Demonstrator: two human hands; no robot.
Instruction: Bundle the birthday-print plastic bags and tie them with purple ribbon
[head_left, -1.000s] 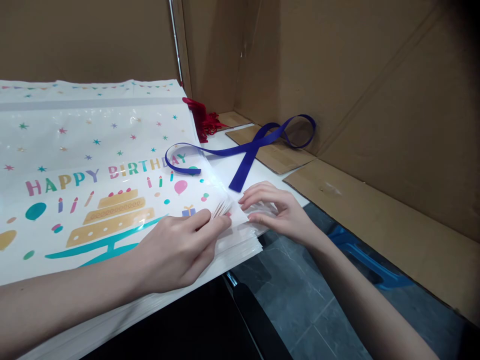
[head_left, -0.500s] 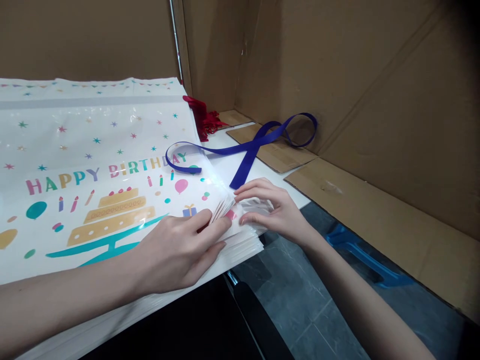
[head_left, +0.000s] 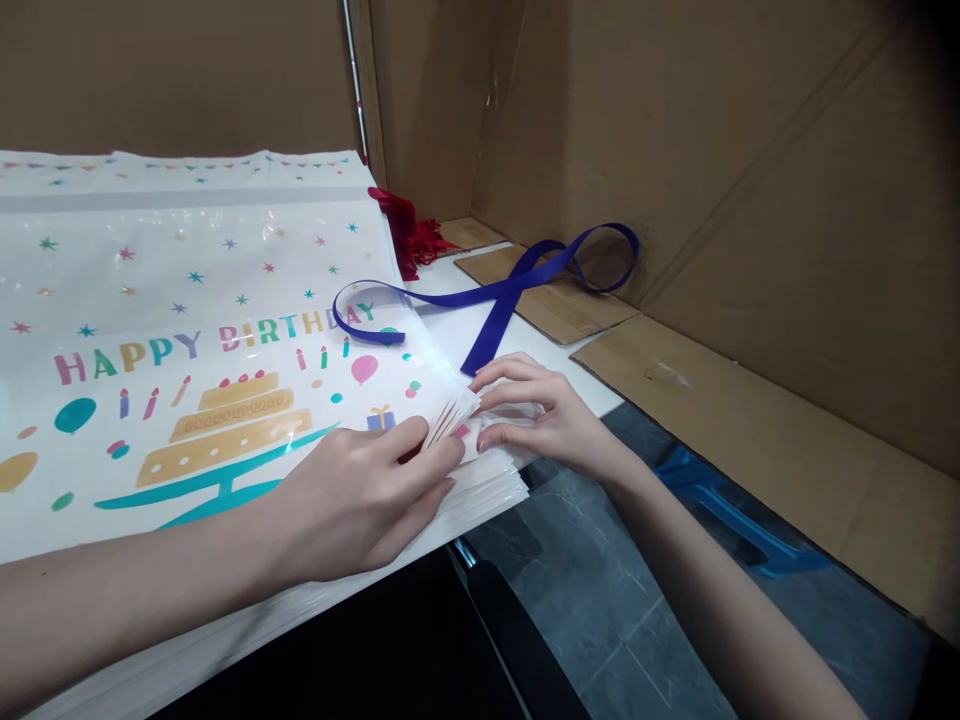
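A thick stack of glossy white plastic sheets printed with HAPPY BIRTHDAY, a cake, balloons and stars lies in front of me on the left; whether they are bags I cannot tell. At its near right corner, my left hand pinches several sheet corners between thumb and fingers, bent up in a fan. Just right of this fan is my right hand, fingers curved and thumb apart, the fingertips at the sheet edges. A dark blue ribbon loops behind my right hand, with one end over the stack.
Tall cardboard walls stand behind and to the right. Red tassels lie beside the stack's far right corner on the white table. Cardboard flaps border the right. Below are a black armrest and a blue plastic object.
The fanned corners have spread slightly toward my right fingers. Both hands stay at nearly the same place, and the whole view has shifted a little.
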